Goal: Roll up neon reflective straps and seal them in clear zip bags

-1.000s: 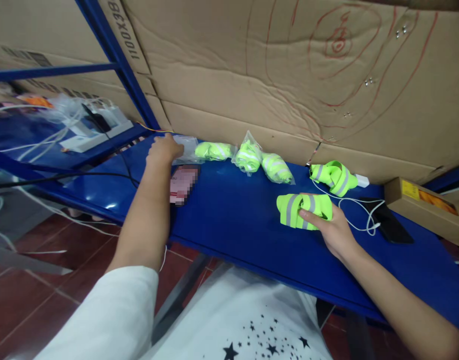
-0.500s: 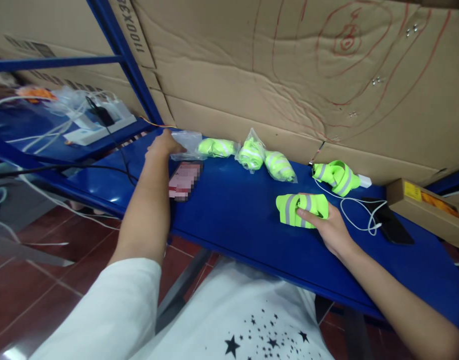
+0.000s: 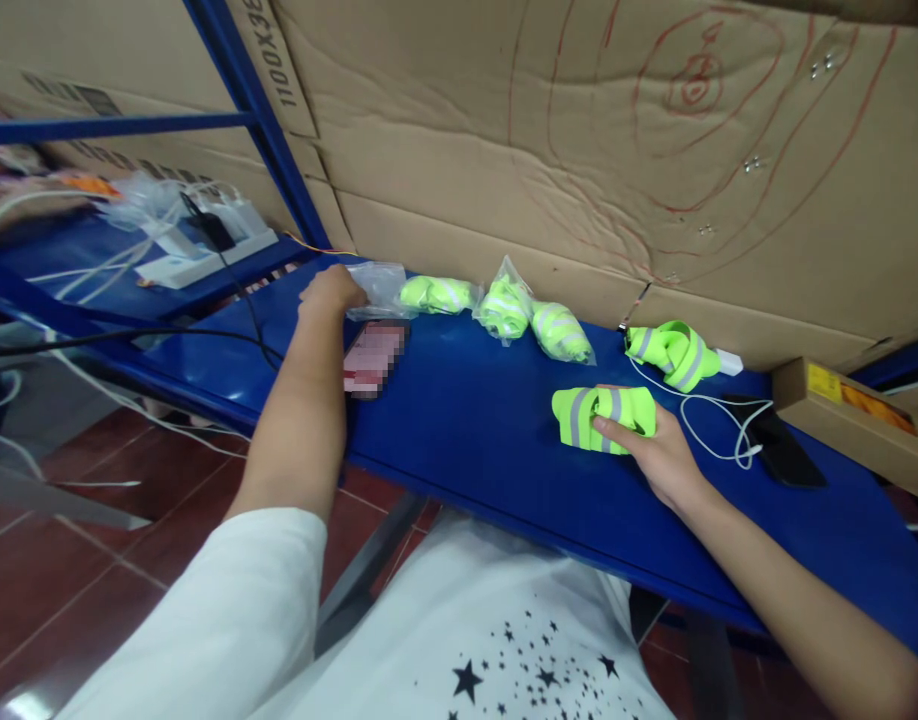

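My right hand point(image 3: 665, 455) is closed round a folded neon-green reflective strap point(image 3: 571, 420) with grey stripes, thumb on top, held above the blue table's front half. At the back left, my left hand point(image 3: 333, 288) is curled at the edge of a clear plastic bag point(image 3: 380, 285); its fingertips are mostly hidden. Right of that bag lie three bagged neon-green bundles: one long bundle point(image 3: 438, 295), one upright bundle point(image 3: 504, 305) and one slanted bundle point(image 3: 560, 333). Farther right, a loose reflective strap point(image 3: 676, 355) lies looped, without a bag.
A pink phone-like object point(image 3: 373, 358), partly blurred out, lies near my left forearm. At right are a white cable point(image 3: 688, 425), a black phone point(image 3: 789, 450) and a cardboard box point(image 3: 856, 420). A power strip point(image 3: 204, 260) with cables stands left. Cardboard point(image 3: 429, 150) walls the back.
My left hand has curled in slightly at the plastic bag. My right hand keeps the folded strap in the same place. The view has shifted a little.
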Tool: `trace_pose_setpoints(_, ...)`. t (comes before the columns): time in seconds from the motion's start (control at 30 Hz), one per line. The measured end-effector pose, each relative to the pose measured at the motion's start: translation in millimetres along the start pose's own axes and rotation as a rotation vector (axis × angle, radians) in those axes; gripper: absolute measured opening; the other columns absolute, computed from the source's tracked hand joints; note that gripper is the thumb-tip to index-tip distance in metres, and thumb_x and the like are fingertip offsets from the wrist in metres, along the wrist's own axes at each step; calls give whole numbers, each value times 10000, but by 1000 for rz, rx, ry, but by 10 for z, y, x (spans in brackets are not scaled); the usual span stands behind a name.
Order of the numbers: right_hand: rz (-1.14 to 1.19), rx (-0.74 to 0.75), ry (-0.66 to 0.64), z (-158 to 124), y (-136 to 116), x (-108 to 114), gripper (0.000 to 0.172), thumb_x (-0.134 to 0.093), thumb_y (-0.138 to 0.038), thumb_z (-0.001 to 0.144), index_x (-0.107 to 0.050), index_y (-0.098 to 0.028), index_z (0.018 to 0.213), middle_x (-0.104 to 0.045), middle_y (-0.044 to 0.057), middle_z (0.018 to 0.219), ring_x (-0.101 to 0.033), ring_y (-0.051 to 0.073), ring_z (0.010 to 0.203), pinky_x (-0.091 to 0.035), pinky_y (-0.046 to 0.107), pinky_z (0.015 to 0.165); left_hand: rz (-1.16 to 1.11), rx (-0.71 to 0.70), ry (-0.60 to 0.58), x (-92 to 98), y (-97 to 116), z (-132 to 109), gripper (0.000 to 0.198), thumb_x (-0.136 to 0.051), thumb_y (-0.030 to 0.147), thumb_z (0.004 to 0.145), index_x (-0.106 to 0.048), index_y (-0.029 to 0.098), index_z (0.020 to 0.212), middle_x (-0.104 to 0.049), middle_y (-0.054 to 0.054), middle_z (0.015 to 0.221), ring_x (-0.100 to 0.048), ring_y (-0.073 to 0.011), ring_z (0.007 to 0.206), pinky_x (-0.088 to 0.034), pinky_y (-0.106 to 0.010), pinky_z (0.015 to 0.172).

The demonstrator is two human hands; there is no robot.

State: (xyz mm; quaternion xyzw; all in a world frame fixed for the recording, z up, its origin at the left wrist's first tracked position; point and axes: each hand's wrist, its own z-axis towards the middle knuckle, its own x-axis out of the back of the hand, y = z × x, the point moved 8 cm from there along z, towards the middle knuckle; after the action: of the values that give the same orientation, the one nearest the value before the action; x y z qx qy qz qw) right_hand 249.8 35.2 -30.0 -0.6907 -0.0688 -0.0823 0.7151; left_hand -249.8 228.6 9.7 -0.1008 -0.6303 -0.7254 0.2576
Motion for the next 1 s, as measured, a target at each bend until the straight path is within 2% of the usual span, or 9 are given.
trace_pose_setpoints(0.17, -6, 12, -8, -5, 0, 1, 616, -915, -417, 692, -721, -228, 1245, -777, 67, 1166, -733, 282, 1026, -599, 374, 856, 222, 127, 282, 298, 160, -141, 734, -789, 379, 807, -455, 64, 1380, -545, -128, 1407, -326, -351, 1438, -71, -661, 1157)
trace_pose_setpoints(0.27, 34, -2, 7, -9, 5, -3, 620, -924, -412, 682, -720, -231, 1239, -779, 68, 1166, -739, 286, 1034, -604, 388, 870, 316, -25, 412, 308, 658, -310, 686, -614, 307, 950, -306, 150, 1543, -496, -88, 1469, -347, -298, 1398, -112, -572, 1173)
trace_pose_setpoints(0.33, 107, -33, 65, -7, 5, 25, 598, -935, -409, 664, -732, -213, 1191, -786, 80, 1150, -746, 301, 1040, -611, 413, 888, 428, -280, 416, 58, 1156, -490, 626, -540, 245, 976, -308, 183, 1554, -571, -73, 1366, -406, -283, 1320, -214, -510, 1143)
trace_pose_setpoints(0.43, 266, -36, 200, 20, -56, 144, 529, -942, -390, 655, -753, -186, 1104, -788, 98, 1154, -748, 319, 1071, -611, 446, 944, 575, -641, 87, -821, 1720, -903, 571, -455, 112, 948, -398, 162, 1514, -580, -148, 1337, -468, -346, 1281, -298, -509, 1088)
trace_pose_setpoints(0.57, 424, 124, 419, 85, -246, 500, 524, -929, -367, 679, -746, -201, 1141, -768, 75, 1226, -717, 310, 1177, -596, 441, 1021, 605, -1004, -609, -2005, 1887, -1841, 457, -527, 19, 828, -652, 213, 1222, -672, -124, 1157, -623, -311, 1095, -418, -427, 956)
trace_pose_setpoints(0.73, 467, 155, 518, 137, -255, 728, 529, -929, -375, 672, -745, -229, 1146, -768, 45, 1229, -728, 300, 1161, -609, 442, 1014, 421, -1017, -1122, -2285, 1823, -2531, 126, -635, 316, 965, -688, 210, 1009, -696, -16, 883, -659, -183, 780, -439, -292, 702)
trace_pose_setpoints(0.83, 456, 91, 466, 131, -170, 584, 513, -929, -378, 675, -753, -233, 1135, -772, 46, 1222, -723, 308, 1172, -606, 454, 1026, 414, -968, -994, -2229, 1890, -2510, 319, -605, 514, 983, -682, 204, 973, -704, -18, 868, -670, -191, 807, -458, -300, 734)
trace_pose_setpoints(0.93, 430, 35, 392, 99, -105, 381, 505, -928, -377, 681, -756, -223, 1130, -776, 53, 1212, -720, 310, 1179, -587, 468, 1056, 546, -953, -619, -2206, 1912, -2375, 512, -595, 596, 960, -641, 173, 1245, -669, -153, 1269, -636, -338, 1160, -455, -458, 982)
trace_pose_setpoints(1.0, 418, 20, 354, 78, -89, 296, 500, -922, -372, 693, -755, -214, 1137, -771, 61, 1228, -723, 310, 1172, -582, 471, 1063, 643, -879, -479, -2245, 1820, -2293, 801, -659, 666, 885, -482, 170, 1489, -452, -244, 1549, -458, -463, 1395, -349, -621, 1101)
